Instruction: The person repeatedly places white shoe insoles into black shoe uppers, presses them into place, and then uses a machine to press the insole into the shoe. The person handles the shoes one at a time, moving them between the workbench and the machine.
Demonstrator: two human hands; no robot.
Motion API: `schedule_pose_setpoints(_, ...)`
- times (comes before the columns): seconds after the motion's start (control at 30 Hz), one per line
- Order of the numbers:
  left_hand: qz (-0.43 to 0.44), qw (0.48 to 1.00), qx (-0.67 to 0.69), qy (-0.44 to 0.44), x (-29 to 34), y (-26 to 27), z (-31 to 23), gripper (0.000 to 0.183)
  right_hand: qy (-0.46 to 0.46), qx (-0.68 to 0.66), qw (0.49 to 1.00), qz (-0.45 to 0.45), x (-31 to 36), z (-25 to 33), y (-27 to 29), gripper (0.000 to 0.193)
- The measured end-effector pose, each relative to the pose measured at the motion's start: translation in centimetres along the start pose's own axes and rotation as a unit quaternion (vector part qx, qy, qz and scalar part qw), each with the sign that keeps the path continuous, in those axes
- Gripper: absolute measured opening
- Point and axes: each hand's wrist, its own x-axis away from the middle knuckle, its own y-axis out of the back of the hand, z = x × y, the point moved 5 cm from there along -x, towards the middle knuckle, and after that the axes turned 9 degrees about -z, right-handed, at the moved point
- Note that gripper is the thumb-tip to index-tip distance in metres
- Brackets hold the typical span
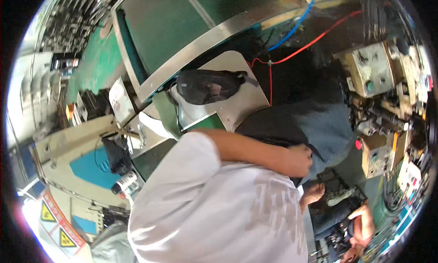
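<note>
My left forearm crosses in front of my white shirt (219, 208). My left hand (299, 160) is at my waist, over the dark trousers (296, 126); its fingers are curled in against dark material, and what they grip is blurred. My right hand (314, 193) shows past the edge of the shirt, lower than the left one. Its fingers stretch out loosely with nothing visible in them. Ahead of my lap, a black mesh-like bag or cap (212, 87) lies on a pale metal plate (244, 110), apart from both hands.
A metal-framed green table (200, 42) stands ahead. Red (315, 40) and blue (296, 26) hoses run beside it. Control boxes with buttons (372, 71) (378, 158) are at right. Another person (362, 224) sits at lower right. A warning sign (57, 224) is at lower left.
</note>
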Motion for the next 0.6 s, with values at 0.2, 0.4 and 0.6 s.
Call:
schedule_pose_setpoints(0.2, 0.133, 0.982, -0.083, -0.108, -11.4, -14.7, -4.0, 0.021, -0.120, -0.192, 0.972, 0.057, -13.0, 6.3, -1.0, 0.042)
schedule_pose_setpoints(0.4, 0.079, 0.993, 0.041, -0.082, -8.6, -13.7, 2.1, 0.025, -0.227, -0.266, 0.933, 0.088, -10.2, 6.6, -1.9, 0.040)
schedule_pose_setpoints(0.6, 0.072, 0.984, 0.142, -0.081, -8.3, -9.0, 3.9, 0.017, -0.332, -0.319, 0.888, -0.015, -3.4, 5.4, 0.2, 0.032)
